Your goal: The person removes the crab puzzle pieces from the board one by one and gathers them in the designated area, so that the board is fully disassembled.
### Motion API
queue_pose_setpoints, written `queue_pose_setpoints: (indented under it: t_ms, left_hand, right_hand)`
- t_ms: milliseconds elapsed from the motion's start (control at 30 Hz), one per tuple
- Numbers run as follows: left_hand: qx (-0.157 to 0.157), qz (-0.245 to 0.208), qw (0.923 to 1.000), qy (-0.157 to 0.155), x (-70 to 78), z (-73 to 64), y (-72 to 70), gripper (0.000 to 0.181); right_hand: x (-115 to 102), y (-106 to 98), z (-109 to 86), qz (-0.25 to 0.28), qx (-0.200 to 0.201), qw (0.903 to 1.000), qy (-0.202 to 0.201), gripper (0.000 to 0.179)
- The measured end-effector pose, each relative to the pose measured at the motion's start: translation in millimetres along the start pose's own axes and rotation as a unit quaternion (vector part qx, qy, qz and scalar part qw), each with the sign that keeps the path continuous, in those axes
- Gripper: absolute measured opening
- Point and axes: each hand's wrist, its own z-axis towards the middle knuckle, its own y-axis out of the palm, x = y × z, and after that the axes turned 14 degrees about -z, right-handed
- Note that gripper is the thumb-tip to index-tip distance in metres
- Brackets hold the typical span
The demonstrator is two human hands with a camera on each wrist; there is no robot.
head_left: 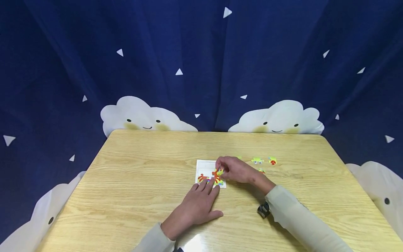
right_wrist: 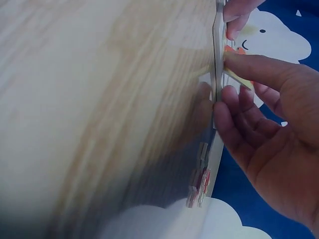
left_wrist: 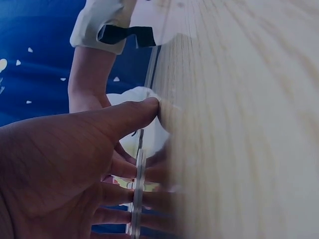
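Observation:
A white square puzzle tray (head_left: 204, 164) lies on the table, with colourful jigsaw pieces (head_left: 202, 177) in its lower part. My left hand (head_left: 201, 203) rests with fairly straight, spread fingers over the tray's near edge, touching the pieces there. At the tray's right side my right hand (head_left: 237, 170) pinches a yellow and orange puzzle piece (right_wrist: 240, 80) between thumb and fingers. That piece is tilted up from the tray in the right wrist view. Part of the tray is hidden under both hands.
Right of the tray lie loose pieces: a yellow one with eyes (head_left: 257, 160), a yellow and red one (head_left: 272, 161), and another (head_left: 261, 171) partly behind the right hand. A dark blue curtain (head_left: 201, 52) with white clouds hangs behind the wooden table (head_left: 141, 157).

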Motion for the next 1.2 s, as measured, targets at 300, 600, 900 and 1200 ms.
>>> queue_pose_setpoints:
  t_ms: [300, 600, 900, 1200]
  left_hand:
    - [0.003, 0.005, 1.0, 0.0, -0.5, -0.2, 0.9, 0.081]
    - [0.008, 0.01, 0.9999, 0.001, -1.2, 1.0, 2.3, 0.081]
    - [0.006, 0.015, 0.9999, 0.0, -0.3, 1.8, 1.4, 0.081]
    - [0.01, 0.011, 0.9999, 0.004, -1.9, 2.5, 1.7, 0.081]
  right_hand:
    - [-0.6, 2.1, 1.6, 0.007, 0.004, 0.9999, -0.009, 0.008]
    - [-1.7, 0.7, 2.9, -0.017, 0.016, 0.9997, -0.006, 0.008]
    - [-6.0, -3.5, 3.3, -0.049, 0.009, 0.9987, 0.001, 0.009]
    - [-6.8, -7.4, 0.0, -0.039, 0.013, 0.9988, -0.026, 0.011]
